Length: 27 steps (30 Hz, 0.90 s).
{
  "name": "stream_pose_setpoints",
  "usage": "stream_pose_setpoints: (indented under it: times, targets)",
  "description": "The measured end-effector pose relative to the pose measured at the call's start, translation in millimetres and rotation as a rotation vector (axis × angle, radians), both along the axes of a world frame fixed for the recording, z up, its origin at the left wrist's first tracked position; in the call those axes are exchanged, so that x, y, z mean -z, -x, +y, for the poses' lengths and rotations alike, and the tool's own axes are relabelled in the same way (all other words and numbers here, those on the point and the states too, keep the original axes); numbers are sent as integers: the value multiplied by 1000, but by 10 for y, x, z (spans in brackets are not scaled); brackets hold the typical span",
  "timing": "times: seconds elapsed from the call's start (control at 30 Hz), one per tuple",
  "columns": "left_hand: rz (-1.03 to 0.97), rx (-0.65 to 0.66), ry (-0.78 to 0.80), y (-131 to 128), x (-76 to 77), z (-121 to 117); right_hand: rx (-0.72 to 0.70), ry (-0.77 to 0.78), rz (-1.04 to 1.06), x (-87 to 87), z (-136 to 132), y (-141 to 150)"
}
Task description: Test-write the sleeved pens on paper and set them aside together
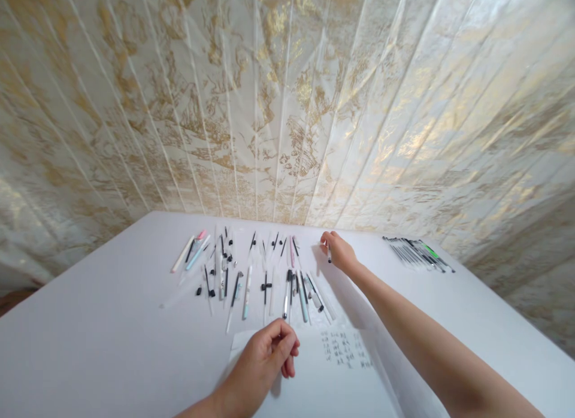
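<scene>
My right hand [340, 250] reaches to the far side of the table, its fingers closed around a pen [329, 254]. A short length of the pen with a dark end shows below the fingers; the hand hides the rest. Nearer to me, my left hand [268, 353] hovers or rests over a white sheet of paper [309, 391], its fingers curled in with nothing visible in them. Handwriting [345, 349] covers the sheet's upper right. Just beyond the left hand lies a pen with a black cap [286, 292], among several pen parts.
Pens, refills, clear barrels and small black caps [267, 285] lie scattered across the middle of the white table [112, 322]. A white-and-blue pen [197, 253] lies at the left. Several dark pens [417, 253] form a row at the right. Gold-patterned curtain [269, 106] hangs behind the far edge.
</scene>
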<state>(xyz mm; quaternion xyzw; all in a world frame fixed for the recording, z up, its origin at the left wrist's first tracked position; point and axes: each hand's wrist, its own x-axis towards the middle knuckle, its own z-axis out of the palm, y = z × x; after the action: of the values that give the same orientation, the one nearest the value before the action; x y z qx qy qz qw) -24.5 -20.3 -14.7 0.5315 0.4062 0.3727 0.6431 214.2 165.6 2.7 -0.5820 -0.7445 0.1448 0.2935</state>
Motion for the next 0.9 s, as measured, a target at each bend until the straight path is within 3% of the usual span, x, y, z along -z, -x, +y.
stream_pose_setpoints:
  times: [0.17,0.23,0.37,0.5,0.67,0.77,0.9]
  targets:
    - [0,-22,-3,10,-17,-15,-161,105,169,-166,-838,175]
    - [-16,-25,-6,18,-38,-18,-284,242,389,-205,-1219,319]
    - [-8,16,-38,28,-90,-7,-300,333,422,-196,-1730,560]
    - [-6,60,-36,37,-76,5,-265,298,380,-112,-1852,662]
    - [-4,-9,22,44,-60,6,-292,317,434,-89,-1813,629]
    - [10,-53,44,42,-80,15,-314,371,636,-72,-1763,528]
    - [43,-61,60,39,-92,28,-150,455,952,-12,-1685,420]
